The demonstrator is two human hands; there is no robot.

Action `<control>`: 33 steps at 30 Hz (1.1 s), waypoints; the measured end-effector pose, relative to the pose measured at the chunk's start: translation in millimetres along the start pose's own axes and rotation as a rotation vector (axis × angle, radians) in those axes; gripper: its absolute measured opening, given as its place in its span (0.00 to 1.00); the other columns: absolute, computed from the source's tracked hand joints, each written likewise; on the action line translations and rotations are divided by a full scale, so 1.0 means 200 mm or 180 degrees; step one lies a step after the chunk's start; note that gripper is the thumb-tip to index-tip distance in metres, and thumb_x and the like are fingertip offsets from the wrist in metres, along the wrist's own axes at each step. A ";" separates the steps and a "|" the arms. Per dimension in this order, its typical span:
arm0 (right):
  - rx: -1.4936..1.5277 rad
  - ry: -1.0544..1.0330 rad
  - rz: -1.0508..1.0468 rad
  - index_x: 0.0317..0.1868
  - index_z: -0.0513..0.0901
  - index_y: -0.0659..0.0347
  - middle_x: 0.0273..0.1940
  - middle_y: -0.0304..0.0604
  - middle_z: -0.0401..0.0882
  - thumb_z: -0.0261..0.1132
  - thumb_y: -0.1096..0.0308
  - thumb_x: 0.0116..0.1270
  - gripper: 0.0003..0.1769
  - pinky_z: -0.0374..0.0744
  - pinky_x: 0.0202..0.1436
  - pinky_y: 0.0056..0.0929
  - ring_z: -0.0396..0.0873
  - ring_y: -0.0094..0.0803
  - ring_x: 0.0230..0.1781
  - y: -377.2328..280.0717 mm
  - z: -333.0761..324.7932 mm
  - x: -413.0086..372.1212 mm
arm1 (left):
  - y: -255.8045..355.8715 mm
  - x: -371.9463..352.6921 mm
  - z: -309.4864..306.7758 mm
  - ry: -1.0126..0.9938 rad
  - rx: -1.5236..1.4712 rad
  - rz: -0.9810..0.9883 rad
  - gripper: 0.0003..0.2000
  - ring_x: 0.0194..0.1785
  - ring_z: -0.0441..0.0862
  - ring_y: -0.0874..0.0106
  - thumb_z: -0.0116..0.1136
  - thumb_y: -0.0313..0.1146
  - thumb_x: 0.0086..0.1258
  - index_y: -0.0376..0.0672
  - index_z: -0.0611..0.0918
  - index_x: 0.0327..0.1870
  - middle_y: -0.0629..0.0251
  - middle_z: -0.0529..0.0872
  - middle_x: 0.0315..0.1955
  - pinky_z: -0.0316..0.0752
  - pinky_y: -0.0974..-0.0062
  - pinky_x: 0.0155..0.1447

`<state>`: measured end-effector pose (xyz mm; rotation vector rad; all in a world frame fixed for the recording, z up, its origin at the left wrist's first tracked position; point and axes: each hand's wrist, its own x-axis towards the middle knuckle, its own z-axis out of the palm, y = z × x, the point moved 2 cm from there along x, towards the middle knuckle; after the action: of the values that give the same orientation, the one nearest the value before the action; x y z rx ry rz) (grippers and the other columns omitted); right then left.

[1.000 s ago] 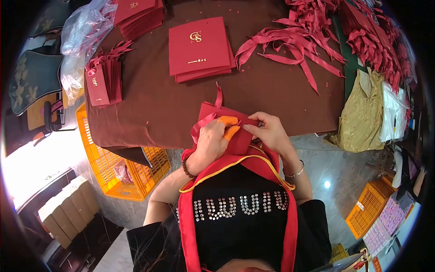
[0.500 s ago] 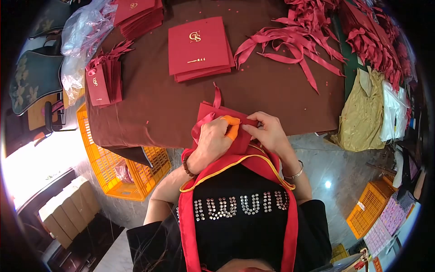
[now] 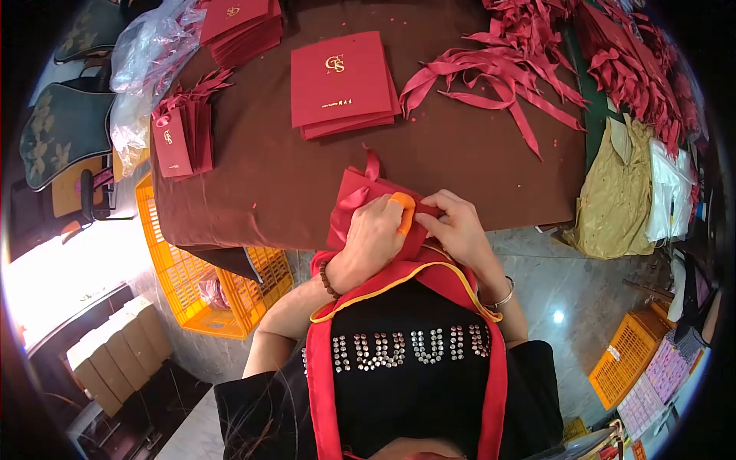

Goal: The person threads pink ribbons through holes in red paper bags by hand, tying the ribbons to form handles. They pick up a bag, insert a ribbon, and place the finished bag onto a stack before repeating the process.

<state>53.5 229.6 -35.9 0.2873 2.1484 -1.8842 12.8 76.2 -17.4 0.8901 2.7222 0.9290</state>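
A red paper gift bag (image 3: 349, 184) lies at the table's front edge, close against my body. A loop of red ribbon (image 3: 372, 164) sticks up from its far side. My left hand (image 3: 372, 236), with orange finger covers (image 3: 405, 207) on its fingers, rests over the bag with curled fingertips pressed against it. At the bag's right side, my right hand (image 3: 457, 222) pinches with thumb and forefinger. What lies between those fingertips is too small to make out; it may be the bag's edge or a ribbon end.
Flat red bags with gold print (image 3: 337, 84) are stacked mid-table. Small ribboned bags (image 3: 175, 142) stand at left, loose red ribbons (image 3: 506, 77) lie at right. An orange crate (image 3: 180, 284) sits below the left table edge; a gold plastic bag (image 3: 613, 199) is at right.
My left hand has shifted slightly right and its orange-covered fingers are more curled together. My right hand stays pinched at the bag's side. The whole view has shifted slightly.
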 end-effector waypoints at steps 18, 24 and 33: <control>-0.0849 0.0336 -0.1244 0.39 0.80 0.67 0.35 0.45 0.77 0.65 0.73 0.59 0.09 0.77 0.33 0.27 0.78 0.36 0.30 -0.05 0.07 -0.04 | -0.05 0.11 -0.24 -0.0561 0.0355 0.0500 0.07 0.43 0.70 0.67 0.61 0.37 0.60 0.46 0.84 0.33 0.69 0.77 0.35 0.60 0.68 0.47; -0.1083 0.0488 -0.1467 0.38 0.81 0.63 0.34 0.45 0.78 0.66 0.73 0.58 0.08 0.78 0.35 0.29 0.79 0.39 0.31 -0.06 0.13 -0.04 | -0.12 0.23 -0.29 -0.2251 0.0340 0.0120 0.10 0.47 0.67 0.68 0.54 0.39 0.62 0.46 0.86 0.34 0.70 0.78 0.37 0.55 0.68 0.51; -0.0554 0.0301 -0.1264 0.40 0.80 0.65 0.36 0.44 0.79 0.67 0.73 0.58 0.09 0.76 0.35 0.26 0.79 0.32 0.33 -0.01 0.10 -0.02 | -0.10 0.27 -0.17 -0.2386 -0.0118 -0.0587 0.11 0.54 0.67 0.66 0.53 0.39 0.60 0.44 0.83 0.34 0.66 0.78 0.40 0.56 0.62 0.55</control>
<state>57.5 209.3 -35.5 -0.0969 2.5669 -1.8877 -51.2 77.0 2.2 0.7594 2.0841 0.4702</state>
